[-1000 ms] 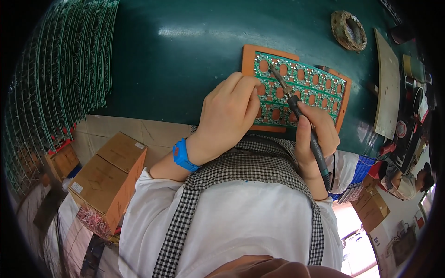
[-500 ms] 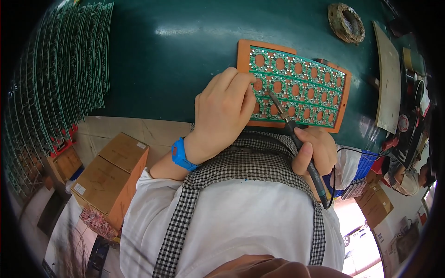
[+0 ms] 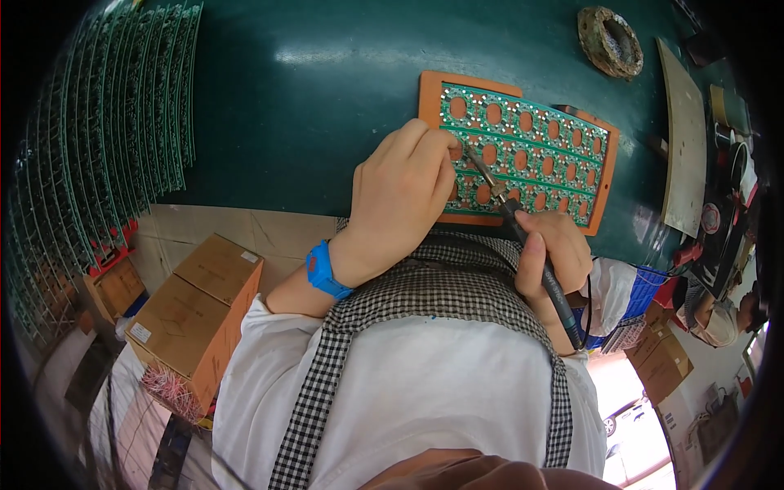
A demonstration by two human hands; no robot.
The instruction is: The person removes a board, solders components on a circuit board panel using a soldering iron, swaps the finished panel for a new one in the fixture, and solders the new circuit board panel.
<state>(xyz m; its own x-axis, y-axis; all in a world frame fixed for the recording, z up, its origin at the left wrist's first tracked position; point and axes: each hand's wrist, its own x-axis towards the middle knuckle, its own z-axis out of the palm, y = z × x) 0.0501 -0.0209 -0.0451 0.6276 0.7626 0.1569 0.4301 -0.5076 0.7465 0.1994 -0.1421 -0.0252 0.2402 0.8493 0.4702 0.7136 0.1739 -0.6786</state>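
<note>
On table, board is judged fragile, best edge-held; iron is grasped by right hand; grip of left hand is unclear.

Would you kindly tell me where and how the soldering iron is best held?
I would grip the soldering iron by its dark handle, coming from the right, near side, as the right hand does. It slants, its slim metal shaft pointing up-left over the circuit-board panel, so this likely keeps fingers off the metal.
</note>
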